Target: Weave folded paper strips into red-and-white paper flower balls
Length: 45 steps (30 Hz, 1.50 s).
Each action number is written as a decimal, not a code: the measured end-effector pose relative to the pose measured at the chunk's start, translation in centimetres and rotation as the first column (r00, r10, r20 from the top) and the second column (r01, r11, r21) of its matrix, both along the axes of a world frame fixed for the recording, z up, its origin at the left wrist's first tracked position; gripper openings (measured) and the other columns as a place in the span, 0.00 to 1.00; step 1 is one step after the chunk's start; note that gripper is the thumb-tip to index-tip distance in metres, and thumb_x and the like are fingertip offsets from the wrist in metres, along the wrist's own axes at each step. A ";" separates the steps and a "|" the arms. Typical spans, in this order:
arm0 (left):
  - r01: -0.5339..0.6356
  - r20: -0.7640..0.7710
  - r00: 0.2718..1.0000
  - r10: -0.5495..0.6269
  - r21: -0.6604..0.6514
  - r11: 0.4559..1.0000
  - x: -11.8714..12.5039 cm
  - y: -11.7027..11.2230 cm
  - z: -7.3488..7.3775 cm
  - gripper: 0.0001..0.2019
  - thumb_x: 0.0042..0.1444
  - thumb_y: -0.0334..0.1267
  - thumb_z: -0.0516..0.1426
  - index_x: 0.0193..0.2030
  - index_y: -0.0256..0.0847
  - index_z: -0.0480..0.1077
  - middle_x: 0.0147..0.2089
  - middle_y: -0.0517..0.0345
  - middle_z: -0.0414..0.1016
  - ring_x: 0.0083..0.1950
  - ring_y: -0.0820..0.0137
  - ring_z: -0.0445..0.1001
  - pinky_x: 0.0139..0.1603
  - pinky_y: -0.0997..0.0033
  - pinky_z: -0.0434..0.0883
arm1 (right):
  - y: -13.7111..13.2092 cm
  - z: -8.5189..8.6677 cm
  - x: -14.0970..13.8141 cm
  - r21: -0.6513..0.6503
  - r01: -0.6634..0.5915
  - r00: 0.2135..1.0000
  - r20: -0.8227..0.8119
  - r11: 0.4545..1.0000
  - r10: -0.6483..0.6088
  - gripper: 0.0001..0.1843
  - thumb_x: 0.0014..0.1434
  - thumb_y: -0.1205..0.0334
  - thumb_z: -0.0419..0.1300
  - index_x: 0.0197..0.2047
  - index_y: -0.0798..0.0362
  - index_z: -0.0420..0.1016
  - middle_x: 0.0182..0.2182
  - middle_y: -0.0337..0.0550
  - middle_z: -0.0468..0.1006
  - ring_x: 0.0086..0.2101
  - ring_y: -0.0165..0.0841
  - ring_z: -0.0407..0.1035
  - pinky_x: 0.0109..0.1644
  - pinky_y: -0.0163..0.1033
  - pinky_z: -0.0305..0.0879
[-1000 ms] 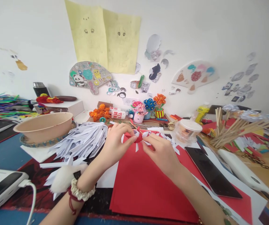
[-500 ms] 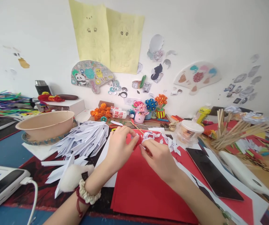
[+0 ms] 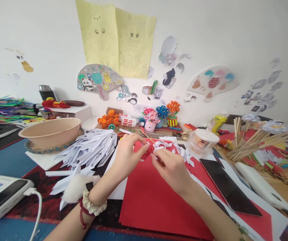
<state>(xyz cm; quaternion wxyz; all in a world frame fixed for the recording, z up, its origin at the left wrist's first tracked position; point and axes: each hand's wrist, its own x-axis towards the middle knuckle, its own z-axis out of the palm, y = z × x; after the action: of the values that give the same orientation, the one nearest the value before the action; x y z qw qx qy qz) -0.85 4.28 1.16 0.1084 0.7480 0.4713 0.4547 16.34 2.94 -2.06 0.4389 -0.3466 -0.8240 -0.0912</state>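
Both hands meet at a small red paper piece point(image 3: 150, 148) above the red paper sheets point(image 3: 156, 204).
The left hand point(image 3: 127, 153) pinches it between thumb and fingertips; the right hand point(image 3: 172, 167) curls at its edge, fingertips nearly together, their grip unclear. White paper strips point(image 3: 90, 147) lie left.

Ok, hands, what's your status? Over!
Left hand: pinching small red piece. Right hand: up against it, grip unclear. White paper curls just beyond.
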 end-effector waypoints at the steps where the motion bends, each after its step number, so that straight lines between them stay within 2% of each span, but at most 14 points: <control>1: 0.029 0.001 1.000 -0.029 0.036 0.999 -0.2 0.0 0.2 0.02 0.59 0.36 0.59 0.35 0.43 0.72 0.39 0.59 0.78 0.43 0.65 0.71 0.45 0.64 0.65 | 0.1 0.1 0.0 -0.024 0.013 0.999 -0.043 1.000 -0.014 0.13 0.65 0.70 0.52 0.28 0.52 0.65 0.21 0.34 0.63 0.21 0.26 0.59 0.26 0.33 0.55; 4: 0.130 -0.038 0.991 -0.126 0.148 0.980 -1.2 0.0 0.9 0.02 0.60 0.36 0.60 0.38 0.43 0.72 0.42 0.59 0.77 0.44 0.67 0.72 0.46 0.66 0.65 | 0.3 0.5 0.3 -0.142 0.042 0.982 -0.178 0.989 -0.067 0.11 0.62 0.68 0.56 0.27 0.52 0.67 0.19 0.33 0.65 0.20 0.26 0.59 0.25 0.31 0.56; 6: 0.247 -0.124 0.965 -0.232 0.127 0.961 -1.8 -0.1 1.4 0.03 0.60 0.38 0.60 0.36 0.43 0.72 0.39 0.60 0.77 0.42 0.68 0.72 0.44 0.68 0.66 | 0.4 1.0 0.5 -0.223 0.040 0.964 -0.248 0.974 -0.096 0.09 0.61 0.66 0.57 0.28 0.52 0.69 0.19 0.33 0.67 0.19 0.26 0.60 0.24 0.31 0.57; 9: 0.323 -0.187 0.937 -0.296 0.137 0.937 -2.3 -0.3 1.7 0.02 0.61 0.37 0.60 0.40 0.44 0.72 0.38 0.62 0.77 0.40 0.70 0.72 0.42 0.70 0.65 | 0.4 1.6 0.7 -0.312 -0.007 0.943 -0.318 0.950 -0.098 0.08 0.61 0.63 0.57 0.30 0.52 0.72 0.20 0.35 0.71 0.20 0.27 0.63 0.24 0.32 0.58; 14: 0.324 -0.345 0.907 -0.242 0.203 0.924 -1.9 -0.5 1.4 0.03 0.62 0.38 0.60 0.41 0.46 0.74 0.39 0.61 0.78 0.44 0.66 0.71 0.44 0.66 0.61 | 0.4 1.9 1.0 -0.411 -0.077 0.931 -0.356 0.908 -0.082 0.09 0.61 0.59 0.58 0.31 0.53 0.74 0.21 0.36 0.72 0.20 0.28 0.64 0.23 0.33 0.58; 17: 0.289 -0.347 0.916 -0.200 0.228 0.930 -1.5 -0.6 1.2 0.02 0.61 0.38 0.60 0.39 0.44 0.74 0.39 0.60 0.78 0.44 0.65 0.70 0.43 0.64 0.59 | 0.6 1.8 1.0 -0.477 -0.084 0.942 -0.323 0.875 -0.086 0.10 0.63 0.57 0.57 0.34 0.53 0.74 0.20 0.36 0.71 0.20 0.29 0.63 0.24 0.34 0.58; 19: 0.261 -0.333 0.926 -0.177 0.227 0.938 -1.3 -0.7 1.0 0.02 0.61 0.38 0.61 0.38 0.44 0.73 0.39 0.60 0.78 0.44 0.65 0.69 0.43 0.64 0.58 | 0.7 1.8 1.1 -0.451 -0.044 0.950 -0.296 0.892 -0.103 0.10 0.63 0.56 0.58 0.38 0.52 0.75 0.24 0.37 0.74 0.22 0.30 0.65 0.26 0.35 0.60; 21: 0.226 -0.325 0.934 -0.146 0.224 0.948 -1.3 -0.6 0.9 0.03 0.61 0.39 0.61 0.38 0.44 0.73 0.39 0.61 0.77 0.43 0.66 0.69 0.42 0.64 0.57 | 0.7 2.0 1.2 -0.338 -0.001 0.957 -0.272 0.941 -0.097 0.09 0.63 0.56 0.60 0.42 0.52 0.75 0.32 0.41 0.76 0.28 0.32 0.68 0.32 0.36 0.65; 23: 0.211 -0.320 0.938 -0.135 0.214 0.954 -1.2 -0.6 0.9 0.04 0.61 0.40 0.61 0.38 0.45 0.74 0.39 0.62 0.77 0.43 0.66 0.69 0.42 0.65 0.56 | 0.7 2.2 1.5 -0.211 -0.029 0.971 -0.237 0.977 -0.022 0.09 0.62 0.57 0.62 0.44 0.51 0.76 0.37 0.43 0.75 0.34 0.34 0.70 0.39 0.39 0.67; 25: 0.218 -0.326 0.933 -0.151 0.180 0.959 -1.3 -0.5 0.8 0.03 0.60 0.40 0.61 0.38 0.46 0.74 0.38 0.63 0.78 0.43 0.67 0.70 0.42 0.64 0.56 | 0.8 2.4 1.8 -0.145 -0.101 0.980 -0.186 0.984 0.073 0.06 0.62 0.59 0.63 0.42 0.50 0.78 0.38 0.44 0.72 0.39 0.36 0.70 0.43 0.40 0.68; 31: 0.255 -0.387 0.900 -0.201 0.094 0.962 -1.5 -0.2 0.2 0.05 0.63 0.40 0.58 0.38 0.47 0.75 0.38 0.61 0.80 0.43 0.65 0.71 0.42 0.64 0.57 | 1.3 2.3 2.5 -0.169 -0.180 0.979 -0.128 0.969 0.159 0.02 0.60 0.64 0.65 0.37 0.48 0.80 0.39 0.44 0.71 0.39 0.36 0.70 0.42 0.42 0.69; 40: 0.296 -0.395 0.887 -0.241 0.084 0.952 -1.5 0.0 -0.1 0.06 0.65 0.39 0.56 0.40 0.47 0.76 0.40 0.60 0.81 0.42 0.66 0.72 0.42 0.63 0.57 | 1.4 2.1 2.9 -0.183 -0.224 0.973 -0.104 0.957 0.208 0.05 0.59 0.65 0.65 0.40 0.49 0.79 0.40 0.45 0.74 0.42 0.37 0.71 0.46 0.44 0.70; 45: 0.284 -0.406 0.885 -0.227 0.084 0.955 -1.4 -0.1 0.0 0.05 0.64 0.37 0.57 0.42 0.46 0.76 0.41 0.61 0.82 0.42 0.65 0.73 0.41 0.63 0.56 | 1.5 2.1 3.0 -0.176 -0.242 0.968 -0.114 0.954 0.224 0.06 0.58 0.67 0.63 0.39 0.49 0.80 0.39 0.45 0.75 0.40 0.36 0.72 0.44 0.44 0.71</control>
<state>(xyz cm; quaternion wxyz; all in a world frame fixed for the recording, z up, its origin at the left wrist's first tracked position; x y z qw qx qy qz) -2.26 4.19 1.13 0.0177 0.8851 0.3470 0.3095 19.31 4.41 0.01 0.4494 -0.2909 -0.8428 0.0559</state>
